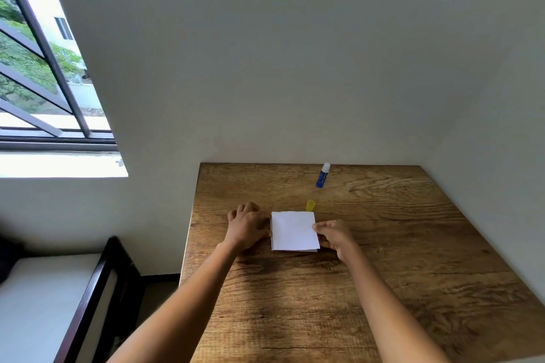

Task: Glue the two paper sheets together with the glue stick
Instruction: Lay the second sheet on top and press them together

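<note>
two paper sheets (295, 230) lie stacked on the tabletop (383, 274), squared up between both hands.

the top sheet sits almost flush on the lower one, whose edge peeks out along the near side, so the hands seem to be there to line up the edges. the left hand (247, 225) rests at the stack's left edge with its fingers curled; whether it grips the paper i cannot tell. the right hand (336, 237) pinches the right edge between thumb and fingertips, likely to nudge the top sheet. the glue stick (323, 175) stands uncapped at the far side, well apart from the paper, and its yellow cap (310, 205) sits just beyond the stack's far edge, both out of the way.
</note>
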